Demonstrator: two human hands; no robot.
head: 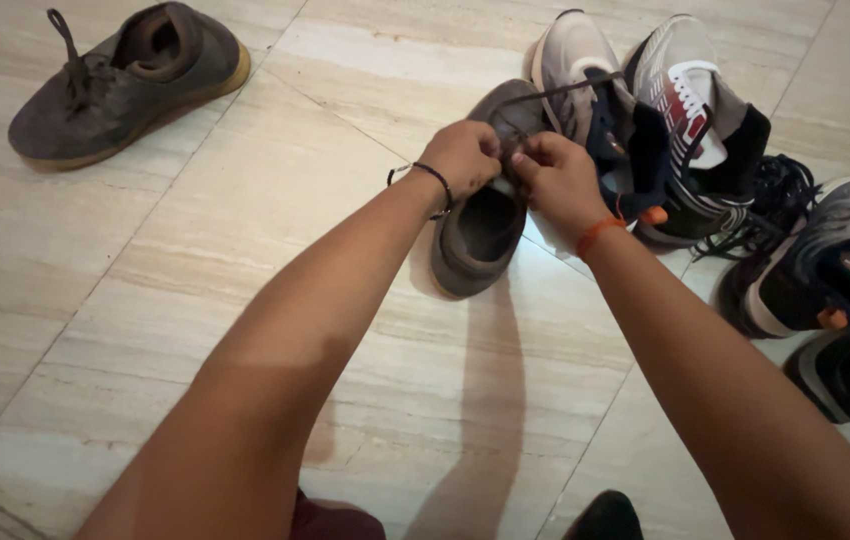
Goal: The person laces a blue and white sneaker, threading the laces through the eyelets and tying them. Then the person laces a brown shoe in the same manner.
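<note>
A grey low-top shoe [480,235] lies on the tiled floor in the middle of the head view, heel toward me. My left hand [465,155], with a dark thread band at the wrist, and my right hand [555,175], with an orange thread band, meet over its tongue. Both pinch its dark lace [565,92], which runs taut up and to the right from my fingers. Its matching grey shoe [125,85] rests apart at the top left, lace end sticking up.
Several sports shoes crowd the right side: a grey and navy one [585,70], a white and red one [690,100], and black and grey ones [825,260] at the right edge. Pale marble tiles [245,250] cover the floor.
</note>
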